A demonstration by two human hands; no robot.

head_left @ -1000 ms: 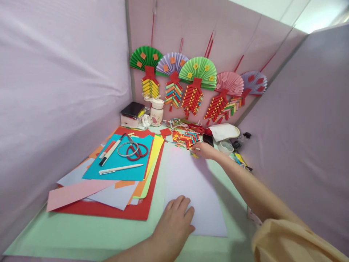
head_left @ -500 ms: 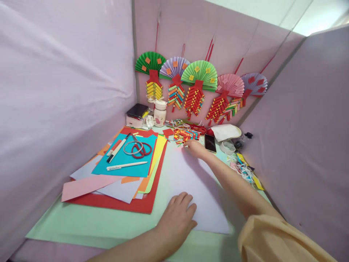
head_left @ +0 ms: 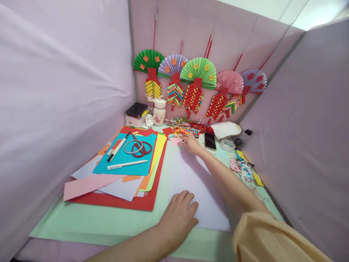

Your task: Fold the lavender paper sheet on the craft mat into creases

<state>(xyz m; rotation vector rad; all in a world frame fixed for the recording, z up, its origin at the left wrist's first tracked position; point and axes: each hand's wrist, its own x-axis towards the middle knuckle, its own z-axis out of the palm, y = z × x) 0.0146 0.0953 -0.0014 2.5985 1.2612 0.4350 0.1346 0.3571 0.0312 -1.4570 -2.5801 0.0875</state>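
Note:
My left hand (head_left: 178, 218) lies with its fingers slightly spread on the left edge of a lavender paper sheet (head_left: 203, 196); it holds nothing. My right hand (head_left: 190, 144) reaches past the far end of that sheet. Its fingers are bent together beside a small pink paper piece (head_left: 176, 141) and a pile of colourful small paper rolls (head_left: 191, 132); what is between the fingertips, if anything, is too small to tell. A red paper square (head_left: 167, 131) lies left of the rolls.
On the left, stacked coloured papers (head_left: 136, 205) carry red-handled scissors (head_left: 147, 147), a ring (head_left: 133, 147) and pens (head_left: 127, 165). A bottle (head_left: 159, 113), phone (head_left: 209, 141), tape roll (head_left: 227, 145) and paper scraps (head_left: 242, 169) surround the back and right. Paper fan ornaments (head_left: 198, 72) hang behind.
My right hand has shifted slightly away from me, and the pink paper piece beside its fingers now shows more. My left hand stays on the lavender sheet. The view has moved slightly.

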